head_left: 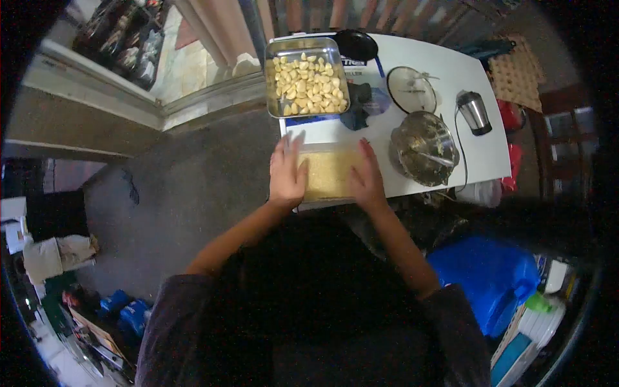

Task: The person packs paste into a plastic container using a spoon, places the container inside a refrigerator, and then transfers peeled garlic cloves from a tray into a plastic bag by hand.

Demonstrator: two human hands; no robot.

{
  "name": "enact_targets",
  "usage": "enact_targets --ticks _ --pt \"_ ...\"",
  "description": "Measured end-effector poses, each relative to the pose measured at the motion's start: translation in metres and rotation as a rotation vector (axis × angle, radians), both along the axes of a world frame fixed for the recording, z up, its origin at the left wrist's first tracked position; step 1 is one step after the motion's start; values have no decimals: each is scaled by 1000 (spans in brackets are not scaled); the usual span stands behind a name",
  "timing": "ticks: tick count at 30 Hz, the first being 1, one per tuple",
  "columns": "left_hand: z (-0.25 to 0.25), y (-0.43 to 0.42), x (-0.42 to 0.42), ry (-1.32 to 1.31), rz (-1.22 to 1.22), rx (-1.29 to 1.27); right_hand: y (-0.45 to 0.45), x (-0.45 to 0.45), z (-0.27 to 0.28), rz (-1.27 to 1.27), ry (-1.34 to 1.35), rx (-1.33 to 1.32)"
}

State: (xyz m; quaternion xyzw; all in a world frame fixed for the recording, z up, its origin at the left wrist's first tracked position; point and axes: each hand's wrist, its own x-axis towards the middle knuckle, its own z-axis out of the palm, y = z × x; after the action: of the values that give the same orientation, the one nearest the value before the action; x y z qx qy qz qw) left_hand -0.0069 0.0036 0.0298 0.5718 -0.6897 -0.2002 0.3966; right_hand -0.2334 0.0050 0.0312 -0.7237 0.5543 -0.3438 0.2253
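At the near edge of the white table lies a container filled with a pale yellow, grainy mass. My left hand is at its left side and my right hand at its right side, both with fingers apart and slightly blurred. Whether the palms press on the container's sides cannot be made out. Just beyond it, a metal tray holds many pale, peeled clove-like pieces.
To the right are a metal bowl with a utensil and residue, a round lid or plate, and a steel appliance with a cord. A black pan and dark cloth lie farther back.
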Motion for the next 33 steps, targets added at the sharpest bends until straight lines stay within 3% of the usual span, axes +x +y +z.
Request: enact_targets --ticks 2,5,8,11,15,17,20,23,26,30,31,33 --pt "-4 12 4 95 141 71 9 -9 -11 -109 -174 22" --pt "-11 43 13 95 193 251 28 -22 -26 -210 -230 450" --pt "-32 65 15 460 201 490 39 -25 -36 -174 -215 442" --pt "-10 82 21 649 203 722 52 -22 -24 -124 -385 619" --pt "-31 117 38 942 96 737 72 -8 -21 -50 -424 584" --pt "-24 132 51 977 111 702 75 -2 -24 -8 -323 514" --pt "0 167 85 1109 176 663 73 19 -26 183 -286 639" --pt "25 212 136 1255 350 563 74 104 10 324 -677 751" --pt "32 279 197 1385 347 416 86 208 17 495 -796 1164" --pt "28 373 292 1436 275 374 134 355 24 706 -655 1277" --pt "34 397 320 1278 299 390 149 392 19 751 -616 1291" --pt "52 435 367 1433 457 370 179 465 14 882 -539 1316"
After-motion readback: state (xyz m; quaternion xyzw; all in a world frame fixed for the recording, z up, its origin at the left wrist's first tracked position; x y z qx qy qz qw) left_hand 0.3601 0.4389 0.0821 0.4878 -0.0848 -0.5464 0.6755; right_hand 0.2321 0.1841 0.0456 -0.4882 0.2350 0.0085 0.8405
